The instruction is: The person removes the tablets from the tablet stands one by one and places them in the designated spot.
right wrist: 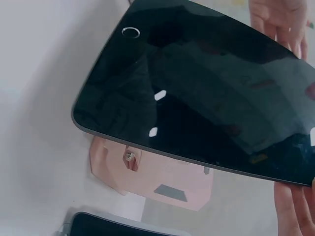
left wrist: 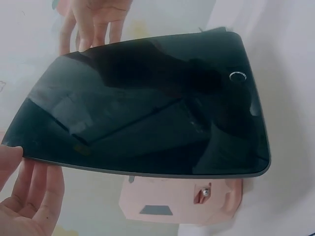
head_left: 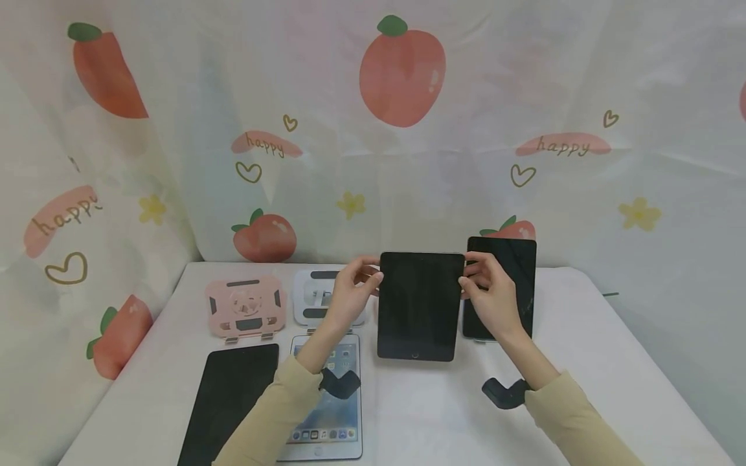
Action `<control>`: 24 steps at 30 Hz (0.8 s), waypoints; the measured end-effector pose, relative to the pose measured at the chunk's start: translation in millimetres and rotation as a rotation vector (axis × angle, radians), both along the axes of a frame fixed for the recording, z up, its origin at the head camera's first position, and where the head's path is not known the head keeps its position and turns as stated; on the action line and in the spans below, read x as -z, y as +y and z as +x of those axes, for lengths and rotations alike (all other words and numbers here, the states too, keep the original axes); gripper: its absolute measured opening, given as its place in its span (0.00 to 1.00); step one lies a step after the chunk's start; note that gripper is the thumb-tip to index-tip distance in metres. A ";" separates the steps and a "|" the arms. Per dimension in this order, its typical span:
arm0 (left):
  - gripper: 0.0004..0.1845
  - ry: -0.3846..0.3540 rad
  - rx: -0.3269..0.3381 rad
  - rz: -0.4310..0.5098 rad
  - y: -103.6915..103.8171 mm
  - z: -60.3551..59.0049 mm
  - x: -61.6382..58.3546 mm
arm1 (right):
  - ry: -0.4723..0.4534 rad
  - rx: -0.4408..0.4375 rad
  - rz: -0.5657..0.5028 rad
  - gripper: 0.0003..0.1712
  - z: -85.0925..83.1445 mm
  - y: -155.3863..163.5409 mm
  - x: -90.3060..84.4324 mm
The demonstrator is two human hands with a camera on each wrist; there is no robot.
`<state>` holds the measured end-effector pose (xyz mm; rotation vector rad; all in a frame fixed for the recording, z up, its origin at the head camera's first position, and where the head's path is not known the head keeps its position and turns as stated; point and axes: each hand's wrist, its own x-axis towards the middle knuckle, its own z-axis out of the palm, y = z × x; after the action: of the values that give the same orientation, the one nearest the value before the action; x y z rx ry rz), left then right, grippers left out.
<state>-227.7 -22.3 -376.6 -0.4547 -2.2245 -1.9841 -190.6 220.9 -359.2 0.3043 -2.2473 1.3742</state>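
A black tablet (head_left: 418, 305) with a dark screen stands upright over the middle of the table, home button at the bottom. My left hand (head_left: 372, 277) pinches its left edge near the top, thumb in front, and my right hand (head_left: 469, 277) pinches the right edge the same way. The left wrist view shows the tablet (left wrist: 147, 108) above a pink stand (left wrist: 182, 199), with my left hand (left wrist: 24, 191) at its edge. The right wrist view shows the tablet (right wrist: 206, 88) over that pink stand (right wrist: 157, 177). Whether the tablet touches the stand is hidden.
A second dark tablet (head_left: 515, 265) stands upright behind my right hand. An empty pink stand (head_left: 246, 305) and a white stand (head_left: 317, 294) sit at the back left. A lit tablet (head_left: 329, 408) and a dark tablet (head_left: 230, 401) lie flat on the white table (head_left: 612, 362).
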 end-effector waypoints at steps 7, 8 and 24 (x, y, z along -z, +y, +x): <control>0.13 -0.034 0.046 -0.004 -4.1 17.1 3.4 | -0.074 -0.036 0.000 0.22 15.2 5.4 4.3; 0.13 -0.036 0.056 -0.007 -4.5 19.4 4.0 | -0.085 -0.042 -0.005 0.22 17.0 6.1 5.2; 0.15 -0.273 0.158 0.047 -5.0 40.1 21.3 | -0.376 -0.115 -0.101 0.24 45.9 16.6 16.7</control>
<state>-187.6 -27.3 -397.9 -0.3850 -2.3553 -2.2982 -144.7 237.5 -375.9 0.1509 -2.4776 1.7195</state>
